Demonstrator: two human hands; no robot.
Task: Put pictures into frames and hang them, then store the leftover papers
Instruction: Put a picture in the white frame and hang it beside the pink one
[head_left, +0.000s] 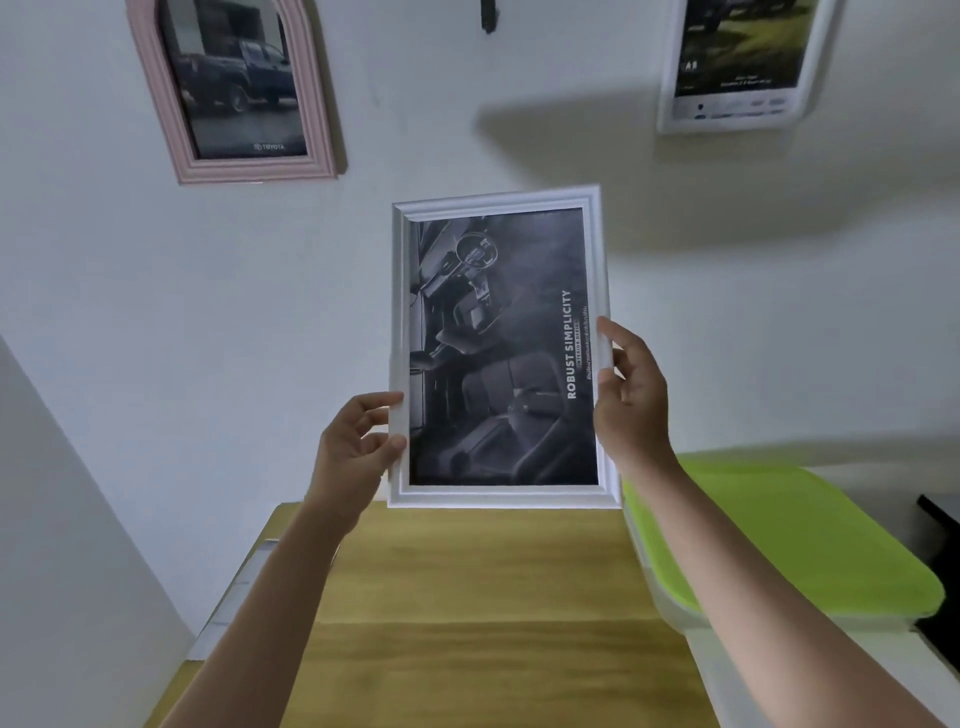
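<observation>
A white picture frame (397, 322) with a dark car-interior picture in it is held upright in front of the white wall, above the wooden table. My left hand (356, 444) grips its left edge near the bottom, thumb on the front. My right hand (631, 384) grips its right edge at mid-height. On the wall hang a pink arched frame (156, 93) with a dark pickup picture at the upper left and a white frame (810, 62) with a car picture at the upper right.
A dark hook (488, 18) sticks out of the wall at top centre, between the two hung frames. A wooden table (467, 597) lies below. A clear box with a lime-green lid (810, 540) stands at the right.
</observation>
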